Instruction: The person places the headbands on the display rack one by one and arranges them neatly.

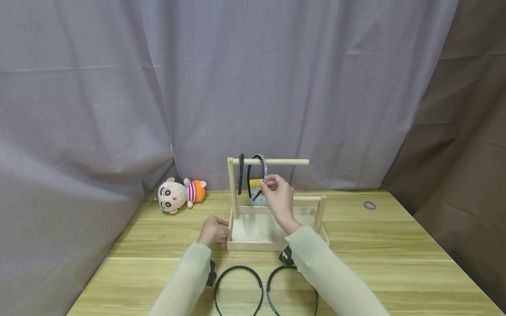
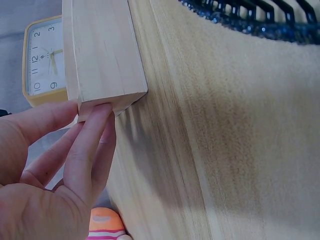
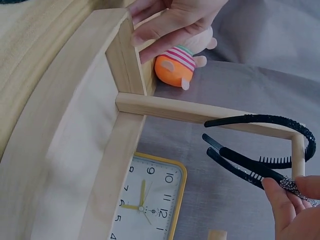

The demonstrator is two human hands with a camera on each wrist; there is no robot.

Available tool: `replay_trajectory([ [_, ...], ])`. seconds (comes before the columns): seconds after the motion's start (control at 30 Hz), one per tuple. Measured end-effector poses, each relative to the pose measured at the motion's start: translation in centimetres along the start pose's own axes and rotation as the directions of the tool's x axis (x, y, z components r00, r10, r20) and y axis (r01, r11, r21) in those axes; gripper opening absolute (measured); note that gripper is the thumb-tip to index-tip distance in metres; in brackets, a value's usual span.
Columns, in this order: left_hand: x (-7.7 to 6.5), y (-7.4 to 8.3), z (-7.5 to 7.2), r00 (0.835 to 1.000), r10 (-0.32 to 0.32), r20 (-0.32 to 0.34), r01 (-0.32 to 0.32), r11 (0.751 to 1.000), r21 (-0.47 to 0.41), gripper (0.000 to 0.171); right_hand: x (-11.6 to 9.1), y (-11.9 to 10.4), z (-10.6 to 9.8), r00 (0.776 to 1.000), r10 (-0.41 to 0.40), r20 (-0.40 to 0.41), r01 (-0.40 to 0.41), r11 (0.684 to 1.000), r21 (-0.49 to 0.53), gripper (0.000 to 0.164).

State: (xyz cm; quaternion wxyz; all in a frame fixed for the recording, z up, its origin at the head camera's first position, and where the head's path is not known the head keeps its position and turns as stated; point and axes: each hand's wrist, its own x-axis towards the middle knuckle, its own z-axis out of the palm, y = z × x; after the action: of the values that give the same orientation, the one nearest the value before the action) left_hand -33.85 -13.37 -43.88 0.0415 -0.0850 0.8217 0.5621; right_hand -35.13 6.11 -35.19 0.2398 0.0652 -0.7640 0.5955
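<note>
Big stuff first: wooden table [image 1: 395,245], grey curtain [image 1: 118,87] behind it. On the table sits the wooden rack [image 1: 272,232], a shallow tray with an upright post on its left and a round bar across the top.

My left hand [image 1: 213,230] is at the tray's near left corner. In the left wrist view my fingers [image 2: 92,145] are straight and press against the corner of the wood, not wrapped round it.

My right hand [image 1: 280,195] is up by the bar, thumb and forefinger pinching the sparkly headband [image 1: 264,169]. That headband hangs over the bar, and I hold its lower end. In the right wrist view my fingertips [image 3: 277,197] are closed on the glittery strip.

A plain black headband [image 1: 240,173] hangs on the bar just left of it, near the post.

Two more black toothed headbands lie flat on the table near me: one [image 1: 239,285] on the left, one [image 1: 291,287] on the right, partly under my sleeve.

A plush doll [image 1: 178,195] lies at the back left, well apart from the rack.

A yellow clock [image 3: 145,200] stands behind the rack.

A purple hair tie [image 1: 369,205] lies at the far right.
</note>
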Motion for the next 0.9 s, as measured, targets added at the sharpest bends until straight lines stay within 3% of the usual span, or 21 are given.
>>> replay_trajectory([
  [0.37,-0.2,0.0,-0.1,1.000,0.006,-0.012,-0.005,1.000,0.016,0.041,-0.2,-0.4,0.2,0.996,-0.068,0.052,0.071,0.996,-0.059,0.021],
  [0.6,-0.3,-0.1,0.1,1.000,-0.006,-0.015,0.006,1.000,0.025,0.039,-0.7,0.1,-0.4,0.992,0.007,0.126,-0.001,0.999,-0.045,0.038],
  [0.9,-0.1,0.1,0.1,1.000,-0.028,-0.013,0.028,0.999,0.023,0.040,-0.8,1.0,-1.5,0.992,0.044,0.117,-0.039,0.998,-0.044,0.043],
])
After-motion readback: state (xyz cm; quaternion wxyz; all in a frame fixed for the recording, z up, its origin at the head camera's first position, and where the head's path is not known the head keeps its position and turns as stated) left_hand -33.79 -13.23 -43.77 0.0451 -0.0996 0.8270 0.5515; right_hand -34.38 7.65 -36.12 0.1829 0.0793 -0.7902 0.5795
